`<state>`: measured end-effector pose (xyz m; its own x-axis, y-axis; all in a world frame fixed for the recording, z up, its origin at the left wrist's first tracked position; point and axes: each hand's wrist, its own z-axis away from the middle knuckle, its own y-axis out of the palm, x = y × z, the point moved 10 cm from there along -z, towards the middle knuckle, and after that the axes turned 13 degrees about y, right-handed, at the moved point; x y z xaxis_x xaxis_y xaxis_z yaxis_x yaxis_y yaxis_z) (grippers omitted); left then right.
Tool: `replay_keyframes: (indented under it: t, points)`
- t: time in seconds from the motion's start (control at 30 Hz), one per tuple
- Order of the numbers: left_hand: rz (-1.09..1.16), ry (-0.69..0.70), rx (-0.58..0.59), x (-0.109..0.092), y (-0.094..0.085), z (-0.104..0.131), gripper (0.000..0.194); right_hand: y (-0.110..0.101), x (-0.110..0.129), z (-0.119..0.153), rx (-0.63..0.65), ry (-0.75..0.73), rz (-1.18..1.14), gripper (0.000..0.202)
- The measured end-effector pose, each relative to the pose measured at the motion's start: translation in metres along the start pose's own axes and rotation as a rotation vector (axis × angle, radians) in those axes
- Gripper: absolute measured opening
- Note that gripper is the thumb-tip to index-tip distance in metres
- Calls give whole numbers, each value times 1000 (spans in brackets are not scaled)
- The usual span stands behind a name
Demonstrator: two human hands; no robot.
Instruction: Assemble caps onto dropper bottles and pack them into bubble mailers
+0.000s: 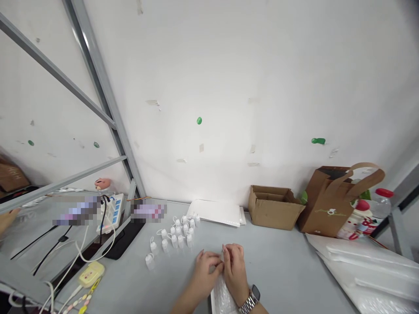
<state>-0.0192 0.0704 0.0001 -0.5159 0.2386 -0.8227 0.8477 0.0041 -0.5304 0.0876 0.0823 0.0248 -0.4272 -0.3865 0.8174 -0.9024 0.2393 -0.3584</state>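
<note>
My left hand (207,271) and my right hand (234,269) are close together at the front of the grey table. Between and below them lies a clear bubble wrap bag (224,297), cut off by the bottom of the view. The fingers of both hands are closed in a pinch at its far end; the exact grip is partly hidden by the fingers. To the left of my hands stand several small white squeeze bottles (174,241) with looped caps, loosely grouped on the table.
Against the wall are flat white sheets (214,212), a cardboard box (275,208) and a brown paper bag (327,205). White bubble mailers (369,266) are stacked at right. On the left are a power strip (113,213), cables and a yellow case (91,274).
</note>
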Motion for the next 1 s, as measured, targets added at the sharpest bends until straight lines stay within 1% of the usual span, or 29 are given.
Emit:
replay_keyframes:
  t: [0.1, 0.17, 0.23, 0.27, 0.3, 0.37, 0.43, 0.47, 0.5, 0.53, 0.57, 0.6, 0.63, 0.67, 0.7, 0.77, 0.8, 0.87, 0.9, 1.0]
  points:
    - [-25, 51, 113, -9, 9, 3, 33, 0, -5, -1, 13, 44, -12, 29]
    - [-54, 89, 145, -12, 12, 6, 32, 1, -6, -3, 29, 54, -13, 31]
    - [-112, 131, 96, -12, 5, 12, 26, 2, -6, -4, 46, 56, -8, 32]
    - [-155, 151, 29, -12, -5, 16, 27, 2, -6, -4, 53, 54, -4, 32]
    - [-209, 165, -66, -11, -20, 22, 31, 2, -7, -5, 61, 54, 2, 32]
    - [-323, 157, -295, -5, -62, 41, 35, 4, -9, -6, 77, 61, 14, 31]
    - [-438, 168, -577, -4, -116, 67, 34, 5, -12, -6, 91, 77, 24, 32]
    - [-502, 165, -694, -3, -143, 81, 35, 7, -13, -6, 98, 83, 28, 32]
    - [-582, 140, -784, 0, -168, 93, 36, 8, -13, -5, 107, 88, 32, 33]
    - [-675, 83, -817, 6, -190, 100, 38, 9, -13, -5, 114, 90, 36, 34]
    - [-784, 18, -808, 13, -207, 103, 41, 10, -13, -4, 122, 92, 39, 34]
    - [-892, -72, -754, 25, -221, 103, 45, 12, -13, -4, 132, 95, 43, 34]
    - [-984, -165, -695, 39, -231, 102, 48, 13, -13, -3, 142, 100, 47, 35]
    - [-1059, -236, -624, 54, -237, 100, 51, 14, -13, -3, 152, 104, 51, 35]
    - [-1117, -286, -554, 68, -239, 97, 54, 15, -14, -3, 159, 109, 53, 36]
    - [-1192, -330, -411, 94, -234, 92, 57, 16, -14, -3, 166, 112, 57, 36]
    - [-1215, -346, -369, 104, -231, 91, 58, 16, -15, -3, 165, 112, 59, 37]
    - [-1245, -339, -364, 113, -229, 91, 59, 16, -16, -3, 160, 111, 60, 37]
    - [-1253, -336, -387, 114, -230, 92, 60, 16, -16, -3, 157, 109, 58, 37]
    - [-1232, -342, -469, 113, -243, 94, 65, 16, -16, -3, 153, 104, 47, 37]
